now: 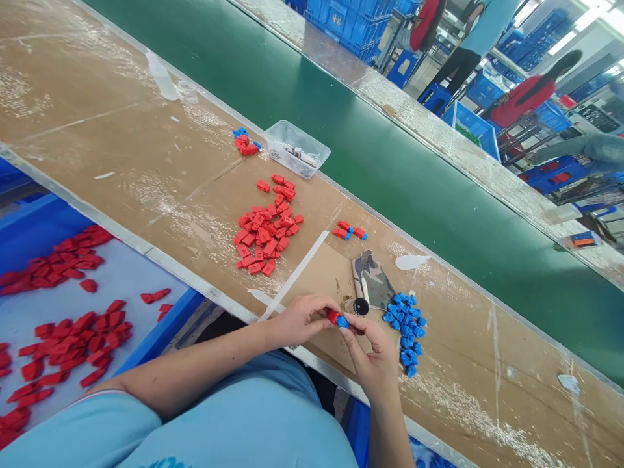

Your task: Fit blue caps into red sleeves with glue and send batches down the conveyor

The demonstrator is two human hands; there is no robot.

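Right now I see both hands meeting low in the middle of the frame, just above the near edge of the surface (121,143). My left hand (297,322) pinches a red piece (333,316) between thumb and fingertips, and my right hand (373,354) pinches a blue piece (342,321) the same way, so both hands are closed narrowly on small parts. The two pieces touch end to end, the red one on the left and the blue one on the right, and together their long axis runs nearly level across the frame, dipping slightly toward the right. What matters to me is that line: the hands face each other along it, so I judge any push would go straight along that axis. The blue pile (405,331) lies just beside my right hand, to its right, clearly nearer that hand. The red pile (266,234) lies up the frame from my left hand, nearer that one. A black round thing (361,306) and a camouflage cloth (373,279) sit just above the joined pieces. A clear tub (296,148) stands farther up, by the green belt (390,149).
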